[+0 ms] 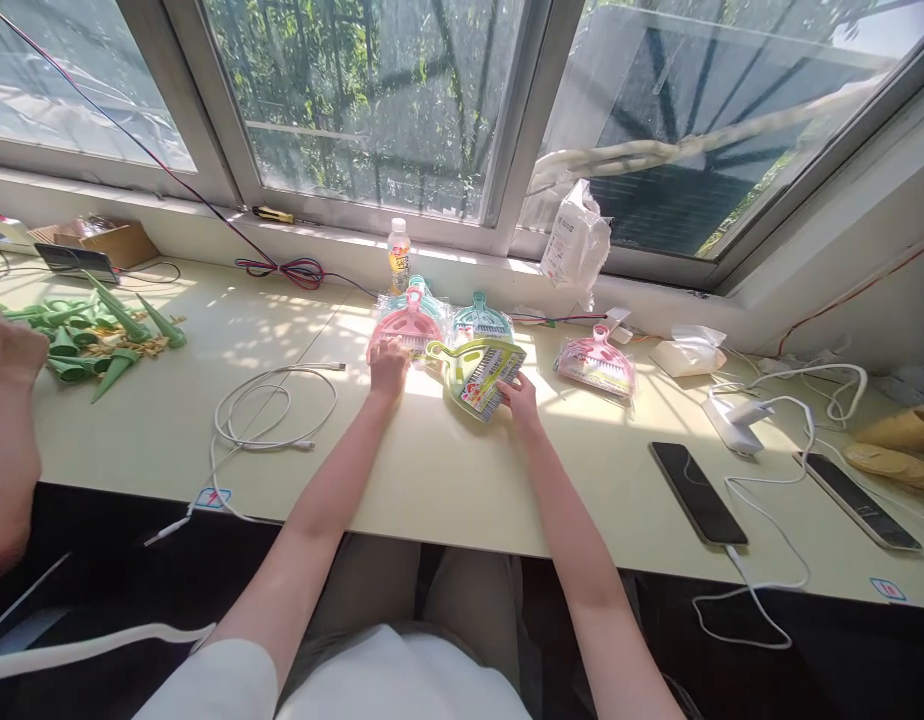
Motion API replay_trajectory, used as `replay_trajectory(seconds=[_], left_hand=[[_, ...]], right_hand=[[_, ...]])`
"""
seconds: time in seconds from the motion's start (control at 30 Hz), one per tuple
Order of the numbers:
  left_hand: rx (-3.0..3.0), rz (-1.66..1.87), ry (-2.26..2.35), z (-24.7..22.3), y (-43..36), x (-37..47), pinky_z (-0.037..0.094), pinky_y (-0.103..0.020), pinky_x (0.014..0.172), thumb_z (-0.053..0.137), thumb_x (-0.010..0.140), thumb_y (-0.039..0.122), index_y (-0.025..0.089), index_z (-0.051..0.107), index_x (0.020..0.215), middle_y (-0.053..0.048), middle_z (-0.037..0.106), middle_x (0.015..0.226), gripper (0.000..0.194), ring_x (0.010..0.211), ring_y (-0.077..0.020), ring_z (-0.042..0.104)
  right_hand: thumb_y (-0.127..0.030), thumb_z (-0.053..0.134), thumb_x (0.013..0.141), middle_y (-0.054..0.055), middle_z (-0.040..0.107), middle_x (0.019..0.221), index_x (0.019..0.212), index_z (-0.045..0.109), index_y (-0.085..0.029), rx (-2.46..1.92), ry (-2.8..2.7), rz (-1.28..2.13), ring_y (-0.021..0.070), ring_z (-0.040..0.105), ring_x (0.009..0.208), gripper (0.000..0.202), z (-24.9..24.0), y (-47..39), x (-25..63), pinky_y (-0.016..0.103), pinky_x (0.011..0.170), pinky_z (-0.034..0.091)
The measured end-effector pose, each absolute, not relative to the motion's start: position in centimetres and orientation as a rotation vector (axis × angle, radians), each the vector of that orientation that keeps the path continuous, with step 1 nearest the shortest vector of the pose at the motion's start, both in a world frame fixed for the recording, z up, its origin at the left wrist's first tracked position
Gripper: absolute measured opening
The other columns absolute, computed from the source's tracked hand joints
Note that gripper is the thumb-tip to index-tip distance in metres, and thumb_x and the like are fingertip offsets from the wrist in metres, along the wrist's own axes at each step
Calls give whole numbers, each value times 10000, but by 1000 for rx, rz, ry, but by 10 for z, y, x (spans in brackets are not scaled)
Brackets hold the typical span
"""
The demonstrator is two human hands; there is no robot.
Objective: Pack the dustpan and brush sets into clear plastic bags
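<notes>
A small yellow-green dustpan-and-brush set (468, 372) with a printed card is tilted in front of me, its handle pointing left. My right hand (519, 400) grips its right edge, thumb and fingers closed on it. My left hand (388, 368) has its fingers curled on the lower edge of a pink dustpan set (409, 322) in clear plastic; the fingertips are partly hidden. A teal dustpan set (480, 318) lies behind the green one. Farther right lies another wrapped pink dustpan set (598, 358), apart from both hands.
A drink bottle (399, 255) stands behind the sets, near a white plastic package (577, 240) on the sill. Left are a coiled white cable (241, 440), green cone-shaped pieces (117, 330) and another person's arm (8, 440). Right are a phone (698, 493), another phone (859, 503) and a power strip (734, 428).
</notes>
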State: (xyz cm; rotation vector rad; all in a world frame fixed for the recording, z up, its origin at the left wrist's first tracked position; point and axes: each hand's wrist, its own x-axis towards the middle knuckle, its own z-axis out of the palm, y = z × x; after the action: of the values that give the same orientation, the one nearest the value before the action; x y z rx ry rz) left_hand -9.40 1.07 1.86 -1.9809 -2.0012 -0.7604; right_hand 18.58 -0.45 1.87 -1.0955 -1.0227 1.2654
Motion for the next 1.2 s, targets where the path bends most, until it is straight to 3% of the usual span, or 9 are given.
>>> replay_trajectory(seconds=[0.17, 0.3, 0.5, 0.6, 0.7, 0.8, 0.93, 1.2], left_hand=[[-1904, -682, -2095, 20, 15, -97, 416, -498, 962, 477, 887, 103, 143, 717, 927, -181, 670, 1079, 247, 1141, -350, 539], [-1846, -805, -2109, 25, 13, -97, 428, -482, 926, 441, 917, 131, 139, 696, 976, -178, 671, 1010, 262, 1092, -346, 560], [-1946, -1330, -1922, 34, -2, -73, 286, -515, 1111, 449, 954, 223, 245, 689, 993, -128, 652, 1092, 245, 1211, -313, 516], [-1810, -1486, -1954, 39, -11, -52, 157, -561, 1177, 475, 951, 244, 260, 683, 995, -117, 570, 1270, 214, 1328, -313, 415], [-1622, -1584, -2024, 42, -14, -42, 116, -615, 1177, 482, 949, 236, 251, 664, 996, -116, 485, 1352, 189, 1370, -317, 349], [-1503, -1682, -2044, 42, -10, -48, 179, -602, 1167, 474, 948, 212, 232, 642, 984, -126, 480, 1307, 173, 1318, -303, 398], [-1372, -1834, -2005, 42, -5, -64, 304, -488, 1139, 470, 950, 200, 209, 611, 991, -139, 437, 1272, 148, 1297, -268, 419], [-1591, -1830, -1912, 40, -6, -50, 365, -459, 1116, 519, 944, 222, 218, 620, 951, -126, 433, 1270, 102, 1314, -263, 428]], right_hand=[[-276, 773, 634, 47, 746, 875, 979, 615, -200, -1118, -950, 1222, 216, 713, 768, 387, 22, -4, 187, 364, 716, 611], [-299, 795, 616, 48, 752, 867, 993, 618, -201, -1077, -1007, 1285, 223, 719, 763, 427, 26, -8, 181, 362, 692, 610], [-343, 809, 611, 40, 743, 840, 980, 601, -207, -1028, -1024, 1278, 217, 711, 746, 444, 24, -14, 165, 346, 651, 602], [-360, 778, 646, 41, 736, 872, 1005, 599, -209, -1067, -1042, 1113, 210, 703, 779, 429, 22, -19, 155, 322, 652, 594], [-380, 727, 697, 54, 725, 947, 1051, 587, -215, -1074, -1012, 990, 204, 696, 829, 415, 25, -27, 148, 309, 672, 587], [-392, 693, 724, 73, 707, 1006, 1080, 566, -215, -1070, -932, 978, 205, 687, 870, 418, 31, -33, 146, 312, 695, 587], [-386, 690, 728, 74, 705, 1012, 1092, 562, -212, -1065, -941, 999, 198, 683, 860, 423, 36, -36, 146, 303, 692, 589], [-376, 769, 666, 53, 728, 909, 1021, 606, -207, -990, -1050, 1199, 208, 697, 793, 425, 36, -38, 139, 314, 655, 600]])
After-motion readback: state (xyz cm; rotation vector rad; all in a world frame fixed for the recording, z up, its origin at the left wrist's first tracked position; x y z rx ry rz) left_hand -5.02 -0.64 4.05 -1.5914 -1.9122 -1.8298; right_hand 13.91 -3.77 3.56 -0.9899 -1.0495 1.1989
